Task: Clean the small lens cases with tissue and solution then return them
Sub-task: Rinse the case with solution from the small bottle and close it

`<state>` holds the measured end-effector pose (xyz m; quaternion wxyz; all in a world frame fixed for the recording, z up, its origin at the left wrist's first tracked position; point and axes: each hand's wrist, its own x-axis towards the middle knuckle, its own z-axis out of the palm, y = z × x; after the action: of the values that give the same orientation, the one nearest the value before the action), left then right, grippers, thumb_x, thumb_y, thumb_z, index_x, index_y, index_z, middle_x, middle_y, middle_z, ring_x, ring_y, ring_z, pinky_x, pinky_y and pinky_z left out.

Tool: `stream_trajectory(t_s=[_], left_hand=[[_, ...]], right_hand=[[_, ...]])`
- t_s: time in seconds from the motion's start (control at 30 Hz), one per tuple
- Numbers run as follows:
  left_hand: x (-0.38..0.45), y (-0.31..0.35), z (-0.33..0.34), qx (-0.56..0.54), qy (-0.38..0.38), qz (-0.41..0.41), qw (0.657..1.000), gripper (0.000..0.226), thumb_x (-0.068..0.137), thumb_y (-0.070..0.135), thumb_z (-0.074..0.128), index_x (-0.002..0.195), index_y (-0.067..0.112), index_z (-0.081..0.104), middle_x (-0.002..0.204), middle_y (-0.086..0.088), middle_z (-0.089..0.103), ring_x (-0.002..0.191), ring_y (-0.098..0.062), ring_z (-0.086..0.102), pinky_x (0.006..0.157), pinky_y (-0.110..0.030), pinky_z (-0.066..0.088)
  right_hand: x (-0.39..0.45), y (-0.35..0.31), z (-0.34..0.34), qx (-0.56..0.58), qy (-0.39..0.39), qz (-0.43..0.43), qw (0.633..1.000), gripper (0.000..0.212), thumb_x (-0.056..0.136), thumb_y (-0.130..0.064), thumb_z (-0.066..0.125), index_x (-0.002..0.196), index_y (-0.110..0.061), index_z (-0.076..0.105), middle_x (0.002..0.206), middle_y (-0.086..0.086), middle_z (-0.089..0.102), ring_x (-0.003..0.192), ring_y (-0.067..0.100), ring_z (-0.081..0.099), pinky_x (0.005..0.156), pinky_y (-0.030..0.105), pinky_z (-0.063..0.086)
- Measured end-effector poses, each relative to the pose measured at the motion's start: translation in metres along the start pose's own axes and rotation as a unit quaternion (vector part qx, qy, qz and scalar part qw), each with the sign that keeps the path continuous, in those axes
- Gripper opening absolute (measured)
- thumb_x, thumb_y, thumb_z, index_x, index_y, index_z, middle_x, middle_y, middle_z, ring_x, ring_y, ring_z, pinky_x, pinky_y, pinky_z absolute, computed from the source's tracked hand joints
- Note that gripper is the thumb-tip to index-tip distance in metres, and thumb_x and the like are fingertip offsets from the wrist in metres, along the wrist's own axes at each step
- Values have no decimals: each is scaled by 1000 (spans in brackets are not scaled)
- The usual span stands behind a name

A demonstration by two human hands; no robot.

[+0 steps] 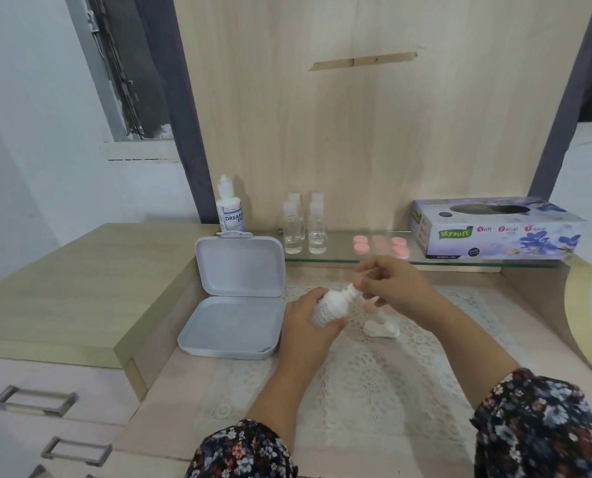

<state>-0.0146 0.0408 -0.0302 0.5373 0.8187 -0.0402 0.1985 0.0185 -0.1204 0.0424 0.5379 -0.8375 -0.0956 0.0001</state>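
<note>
Over the lace mat [374, 374], my left hand [305, 320] grips the solution bottle [332, 307] while my right hand [391, 286] pinches its cap at two o'clock; a white lens case [381, 330] lies at four o'clock.

Left hand [308, 315] holds solution bottle [332, 307]; right hand [394, 288] pinches its cap [356, 288].

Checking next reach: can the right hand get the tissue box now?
Probably not yet: the right hand grips the cap of the solution bottle. The path to the tissue box looks clear.
</note>
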Motion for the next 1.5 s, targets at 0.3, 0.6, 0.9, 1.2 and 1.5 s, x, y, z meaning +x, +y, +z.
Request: stream_trajectory(t_s=[0.3,0.6,0.9,1.2,1.5], left_hand=[[1,1,0,-79,17,-15,997,37,77,19,78,106,30,57,98,16,62,87,7,56,71,-8,41],[3,-2,2,-101,42,-64,992,51,74,3,67,114,26,44,98,9,56,73,1,56,61,-16,47],[2,-3,-2,-137,27,-18,990,44,80,15,75,110,35,51,105,16,61,93,7,58,76,-8,44],[2,14,-5,-234,-73,-39,969,31,87,30,67,107,53,59,88,16,65,73,-8,54,63,-27,46],[18,23,4,-588,-56,-224,775,38,67,11,76,97,9,54,82,-11,60,57,-15,49,42,-20,38]], right_hand=[[11,15,-8,75,89,-12,993,29,80,4,69,101,-14,60,92,4,57,79,15,57,71,25,48],[20,42,35,-174,41,-38,983,26,79,-4,71,98,-17,61,97,-2,60,88,13,55,72,19,39],[15,45,26,-184,68,-17,980,30,88,-20,66,118,-22,63,111,-8,58,96,10,52,81,23,37],[-34,68,-12,-97,121,5,988,16,84,-34,71,99,-29,68,94,-9,59,79,6,51,62,20,37],[-37,77,-10,-200,43,36,978,31,70,-41,82,96,-34,68,97,-11,55,94,8,52,72,22,38]])
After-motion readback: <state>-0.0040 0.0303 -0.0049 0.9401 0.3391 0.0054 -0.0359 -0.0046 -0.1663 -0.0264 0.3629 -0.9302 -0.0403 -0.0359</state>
